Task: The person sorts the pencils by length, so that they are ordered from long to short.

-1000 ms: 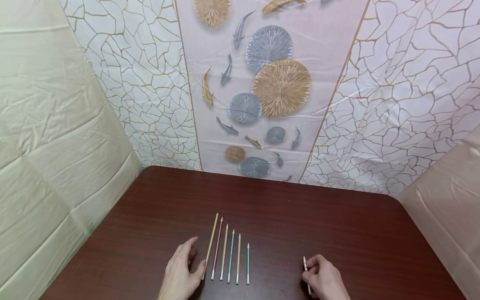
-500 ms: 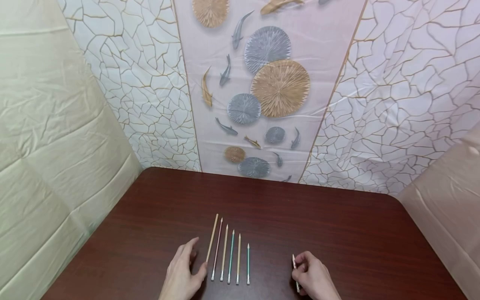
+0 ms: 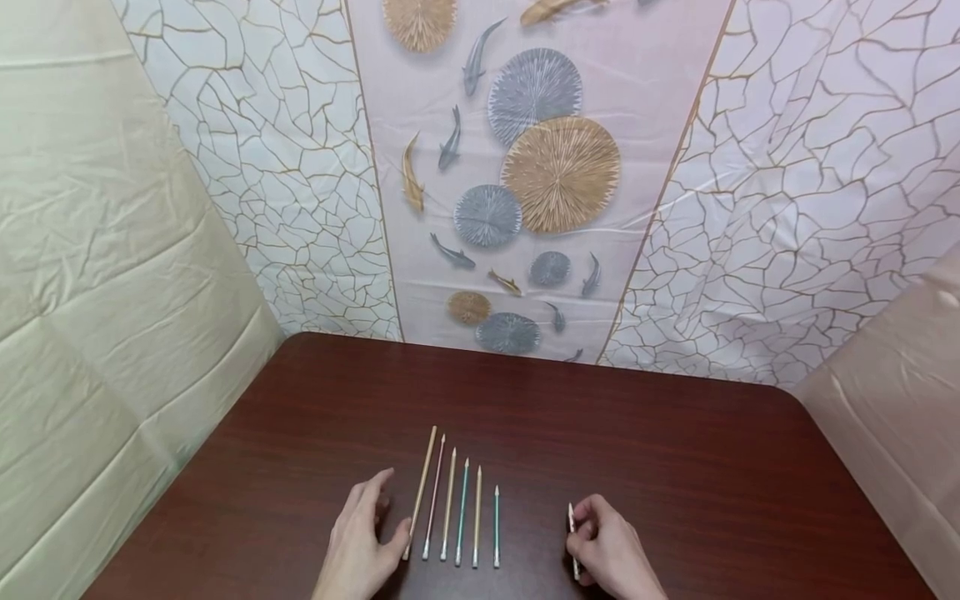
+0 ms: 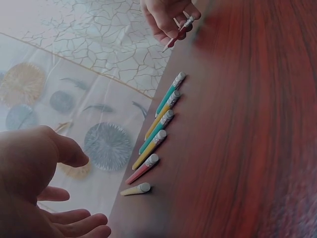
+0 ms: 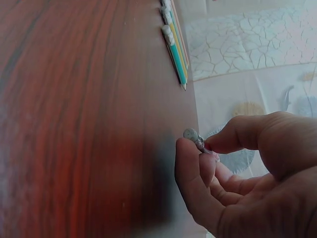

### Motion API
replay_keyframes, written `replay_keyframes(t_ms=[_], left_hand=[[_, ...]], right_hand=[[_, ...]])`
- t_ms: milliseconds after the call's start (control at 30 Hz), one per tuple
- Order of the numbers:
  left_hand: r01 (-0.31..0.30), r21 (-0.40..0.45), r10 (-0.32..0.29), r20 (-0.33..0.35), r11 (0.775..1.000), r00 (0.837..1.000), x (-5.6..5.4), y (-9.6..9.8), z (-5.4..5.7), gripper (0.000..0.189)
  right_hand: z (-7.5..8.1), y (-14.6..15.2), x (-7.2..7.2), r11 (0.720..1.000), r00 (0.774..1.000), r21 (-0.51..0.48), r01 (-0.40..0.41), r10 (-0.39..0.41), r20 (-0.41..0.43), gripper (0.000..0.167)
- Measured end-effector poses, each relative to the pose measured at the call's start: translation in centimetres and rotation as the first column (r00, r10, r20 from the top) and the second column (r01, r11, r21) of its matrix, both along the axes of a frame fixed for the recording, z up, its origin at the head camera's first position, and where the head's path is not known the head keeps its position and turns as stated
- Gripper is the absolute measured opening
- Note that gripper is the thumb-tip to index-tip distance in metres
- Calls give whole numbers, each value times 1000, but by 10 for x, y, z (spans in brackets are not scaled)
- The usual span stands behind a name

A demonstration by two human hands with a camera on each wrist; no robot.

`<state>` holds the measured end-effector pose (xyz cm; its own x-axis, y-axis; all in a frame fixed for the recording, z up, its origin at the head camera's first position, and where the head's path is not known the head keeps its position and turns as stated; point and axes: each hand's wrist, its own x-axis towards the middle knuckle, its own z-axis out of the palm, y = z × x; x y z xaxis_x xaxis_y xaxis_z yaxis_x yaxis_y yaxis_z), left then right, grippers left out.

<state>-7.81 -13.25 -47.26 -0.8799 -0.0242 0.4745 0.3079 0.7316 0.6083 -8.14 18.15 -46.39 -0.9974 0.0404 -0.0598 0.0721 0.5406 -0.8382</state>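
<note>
My right hand [image 3: 611, 550] pinches a short red pencil [image 4: 172, 43] between thumb and fingers, its white eraser end toward me and its point facing away. To its left, several pencils lie side by side in a row, longest at the left. A long yellow pencil [image 3: 424, 479] comes first, then a red pencil [image 3: 434, 500]. Yellow and teal ones follow, ending with a short teal pencil [image 3: 496, 525], the nearest to my right hand. My left hand [image 3: 360, 537] is left of the row, fingers spread and loosely bent, the thumb tip right by the long yellow pencil's lower end.
The dark reddish-brown table [image 3: 697, 450] has rounded far corners. Behind it hangs a cloth [image 3: 510, 275] printed with fish and round leaves. Pale fabric walls [image 3: 112, 292] close in the left and right sides.
My right hand has moved left with the short red pencil, closer to the row. The left hand and the pencils in the row have stayed about where they were.
</note>
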Motion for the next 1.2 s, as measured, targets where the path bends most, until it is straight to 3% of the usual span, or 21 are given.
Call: replay_keyframes(t_ms=[400, 900, 1200], left_hand=[[1, 14, -1, 14, 1000, 1000, 0, 0, 0, 65], [2, 13, -3, 26, 1000, 1000, 0, 0, 0, 66], [8, 15, -8, 30, 1000, 1000, 1, 0, -2, 66]], right_hand=[[0, -16, -5, 1000, 1000, 22, -17, 18, -16, 25], [-3, -39, -13, 993, 995, -67, -97, 96, -19, 25], [-3, -53, -15, 991, 995, -91, -103, 104, 1, 26]])
